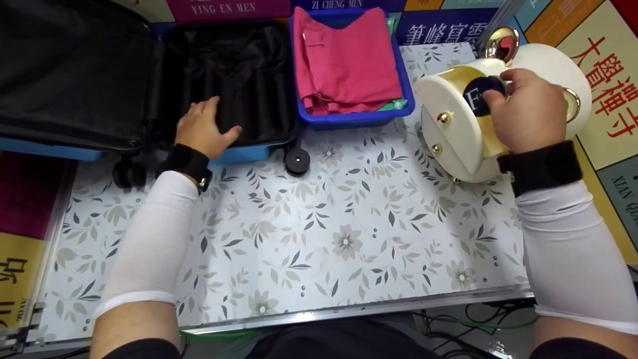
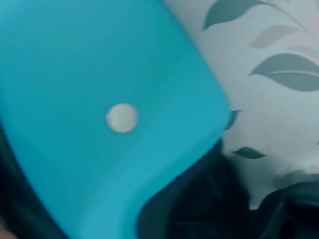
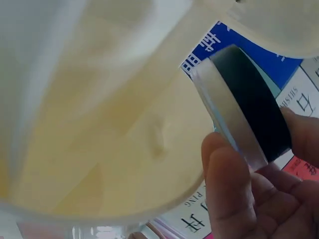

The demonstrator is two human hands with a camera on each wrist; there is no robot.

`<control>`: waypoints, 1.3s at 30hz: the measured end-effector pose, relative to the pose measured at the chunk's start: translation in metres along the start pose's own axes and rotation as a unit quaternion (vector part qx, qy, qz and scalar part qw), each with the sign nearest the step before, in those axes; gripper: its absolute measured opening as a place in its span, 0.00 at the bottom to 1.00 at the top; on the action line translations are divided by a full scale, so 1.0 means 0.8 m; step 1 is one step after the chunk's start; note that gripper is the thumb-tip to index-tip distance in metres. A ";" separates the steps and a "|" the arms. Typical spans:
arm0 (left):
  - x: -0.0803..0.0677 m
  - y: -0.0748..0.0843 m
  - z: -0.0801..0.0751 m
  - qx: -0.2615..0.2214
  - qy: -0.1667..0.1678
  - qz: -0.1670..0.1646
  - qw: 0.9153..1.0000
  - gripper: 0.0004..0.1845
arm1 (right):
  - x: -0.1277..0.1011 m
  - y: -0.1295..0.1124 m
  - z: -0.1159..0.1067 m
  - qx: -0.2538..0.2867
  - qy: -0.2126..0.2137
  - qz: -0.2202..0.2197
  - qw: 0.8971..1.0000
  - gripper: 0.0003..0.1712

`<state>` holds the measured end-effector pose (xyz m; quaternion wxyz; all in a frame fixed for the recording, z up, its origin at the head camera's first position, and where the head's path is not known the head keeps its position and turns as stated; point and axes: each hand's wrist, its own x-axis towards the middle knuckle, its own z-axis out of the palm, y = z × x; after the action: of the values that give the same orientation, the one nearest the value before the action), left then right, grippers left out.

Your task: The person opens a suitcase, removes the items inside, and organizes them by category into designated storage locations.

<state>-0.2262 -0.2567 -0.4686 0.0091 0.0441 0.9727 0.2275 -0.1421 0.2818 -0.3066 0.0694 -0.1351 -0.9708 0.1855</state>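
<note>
Round cream-and-gold case [image 1: 461, 130] at table's [image 1: 319, 239] 2 o'clock, far side cut off, right hand [image 1: 531, 112] pinching its dark knob [image 1: 479, 97], left hand [image 1: 204, 128] fingers together, flat on open blue suitcase [image 1: 234, 85] at 10 o'clock.

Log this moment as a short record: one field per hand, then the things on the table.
left hand: rests open on the near edge of the open blue suitcase, fingers on its black lining
right hand: grips a round dark knob on the white-and-gold case
blue bin: behind, between suitcase and case; holds folded pink cloth
table: floral-patterned cover
suitcase wheel: black, on the table
</note>
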 end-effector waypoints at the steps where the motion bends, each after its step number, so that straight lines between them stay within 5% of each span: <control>1: 0.000 -0.001 0.001 0.001 0.000 0.000 1.000 0.49 | -0.002 -0.001 0.002 -0.007 -0.007 -0.009 1.000 0.30; 10: -0.001 -0.004 0.006 -0.001 -0.001 -0.004 1.000 0.48 | -0.003 0.003 0.021 -0.053 -0.039 -0.040 0.997 0.28; 32: -0.003 -0.002 0.007 0.001 0.001 -0.010 1.000 0.47 | 0.003 0.017 0.014 -0.068 -0.131 -0.071 0.987 0.28; 39: -0.003 -0.002 0.008 0.006 0.005 -0.008 1.000 0.46 | -0.004 0.009 0.015 -0.061 -0.095 -0.076 0.991 0.30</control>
<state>-0.2239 -0.2557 -0.4753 0.0055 0.0352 0.9745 0.2217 -0.1397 0.2834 -0.3207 -0.0182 -0.0468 -0.9900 0.1317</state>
